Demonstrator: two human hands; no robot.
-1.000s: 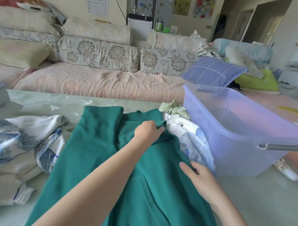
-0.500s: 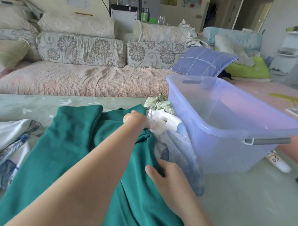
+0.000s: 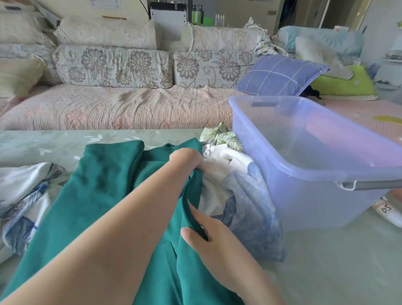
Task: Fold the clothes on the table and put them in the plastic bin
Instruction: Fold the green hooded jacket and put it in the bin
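**Green garment (image 3: 110,192) gripped on worktop**

Head view: smooth, matte fabric lies rumpled across the glossy worktop (image 3: 336,273). Fingers of the left hand (image 3: 186,159) bunch its far edge; the right hand (image 3: 212,234) pinches a nearer fold. The translucent, rectangular plastic bin (image 3: 311,194) stands nearby, right.

This is a home, most probably a living room. Behind the far edge of the table (image 3: 35,144), which has a pale flowered cover, stands a long sofa (image 3: 116,105) with a pink quilted spread and flower-patterned cushions (image 3: 115,64). A blue checked pillow (image 3: 277,75) and a lime green cushion (image 3: 343,84) lie at its right end. A calendar (image 3: 104,0) hangs on the wall. Household laundry lies on the table: a green garment (image 3: 105,190), printed clothes (image 3: 19,193) at the left edge, and a plastic bin (image 3: 310,171) at the right.
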